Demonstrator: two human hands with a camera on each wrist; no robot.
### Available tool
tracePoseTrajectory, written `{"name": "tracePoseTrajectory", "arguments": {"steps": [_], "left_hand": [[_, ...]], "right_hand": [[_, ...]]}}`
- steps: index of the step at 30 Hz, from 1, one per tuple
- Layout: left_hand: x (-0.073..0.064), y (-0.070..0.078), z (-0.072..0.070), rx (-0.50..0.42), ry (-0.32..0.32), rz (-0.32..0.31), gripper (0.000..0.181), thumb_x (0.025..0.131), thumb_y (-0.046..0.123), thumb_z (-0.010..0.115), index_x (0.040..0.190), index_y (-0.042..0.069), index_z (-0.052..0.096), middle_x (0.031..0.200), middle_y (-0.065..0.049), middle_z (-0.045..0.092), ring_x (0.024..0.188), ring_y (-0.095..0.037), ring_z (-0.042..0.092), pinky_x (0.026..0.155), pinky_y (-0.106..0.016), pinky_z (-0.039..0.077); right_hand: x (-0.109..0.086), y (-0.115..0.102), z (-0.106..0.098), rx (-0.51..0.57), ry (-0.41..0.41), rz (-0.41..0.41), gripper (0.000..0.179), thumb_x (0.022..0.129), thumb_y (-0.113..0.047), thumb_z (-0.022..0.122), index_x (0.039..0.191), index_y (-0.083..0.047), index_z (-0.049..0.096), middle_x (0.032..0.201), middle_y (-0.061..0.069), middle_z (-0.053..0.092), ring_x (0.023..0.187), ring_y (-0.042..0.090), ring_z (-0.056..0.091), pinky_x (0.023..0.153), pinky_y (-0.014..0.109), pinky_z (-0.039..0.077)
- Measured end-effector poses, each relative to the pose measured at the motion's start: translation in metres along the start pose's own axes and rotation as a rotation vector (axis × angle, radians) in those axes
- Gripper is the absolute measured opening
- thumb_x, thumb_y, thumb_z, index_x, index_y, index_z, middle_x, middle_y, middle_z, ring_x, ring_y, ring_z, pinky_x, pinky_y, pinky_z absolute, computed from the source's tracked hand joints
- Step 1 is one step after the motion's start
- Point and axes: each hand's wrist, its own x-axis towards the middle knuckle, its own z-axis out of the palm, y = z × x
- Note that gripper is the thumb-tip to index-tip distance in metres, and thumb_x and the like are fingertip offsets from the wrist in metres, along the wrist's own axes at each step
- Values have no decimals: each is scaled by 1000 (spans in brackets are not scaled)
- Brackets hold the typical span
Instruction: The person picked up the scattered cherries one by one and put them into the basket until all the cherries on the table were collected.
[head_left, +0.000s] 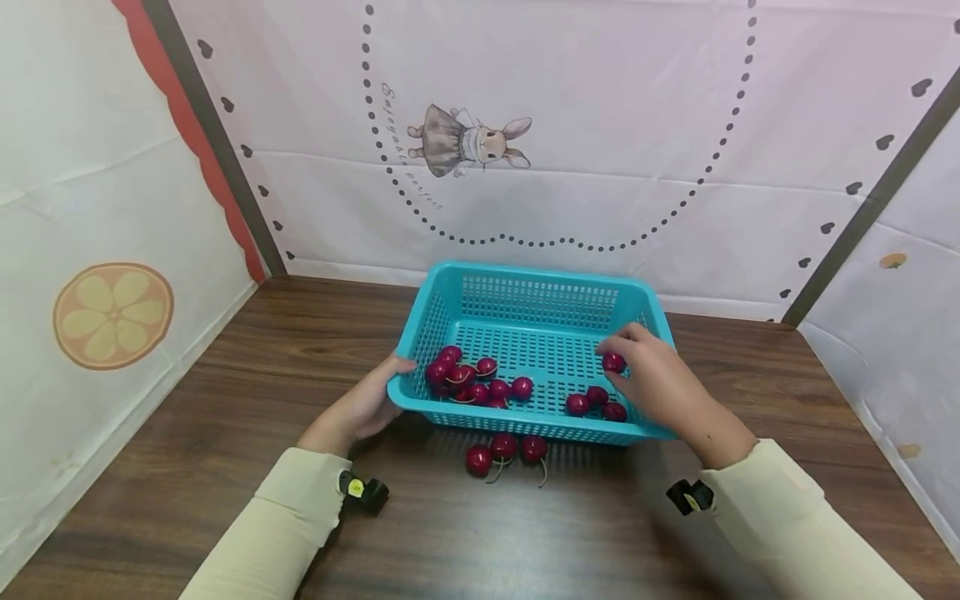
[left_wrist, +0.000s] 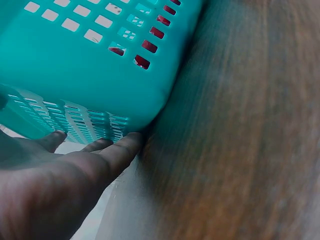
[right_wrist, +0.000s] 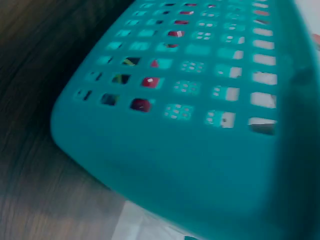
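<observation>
A turquoise plastic basket [head_left: 540,429] with lattice walls stands on the table. At its left end my left hand [head_left: 367,400] holds the side, thumb over the rim; the left wrist view shows fingers [left_wrist: 122,148] against the outer wall. Over the basket's right part, my right hand [head_left: 660,379] pinches a dark red cherry [head_left: 613,362] between thumb and fingers. Below it lie several cherries [head_left: 597,396] on the basket floor. A bigger heap of cherries [head_left: 457,375] fills the left front corner. The right wrist view shows mostly basket wall [right_wrist: 160,150], with the hand almost out of sight.
Three cherries with stems [head_left: 504,447] lie on the brown wooden table [head_left: 480,533] just before the basket's front wall. Behind the basket rises a white printed cloth [head_left: 600,150], and similar cloth hangs at the left and right sides.
</observation>
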Motion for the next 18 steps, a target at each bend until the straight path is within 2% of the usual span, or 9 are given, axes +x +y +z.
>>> {"name": "tracePoseTrajectory", "arguments": {"steps": [10, 18], "left_hand": [[0, -2, 0, 14, 4, 1, 69, 103, 35, 32, 159, 27, -6, 165, -13, 9, 148, -43, 23, 118, -60, 28], [-1, -2, 0, 11, 13, 5, 68, 103, 35, 33, 159, 28, -5, 164, -13, 9, 147, -43, 24, 117, -59, 29]], "right_hand": [[10, 9, 19, -69, -169, 64, 42, 84, -7, 79, 123, -2, 67, 111, 17, 69, 101, 34, 66, 85, 51, 59], [16, 8, 26, -97, -233, 67, 41, 84, -6, 79, 123, -2, 68, 112, 18, 71, 103, 34, 66, 92, 53, 56]]}}
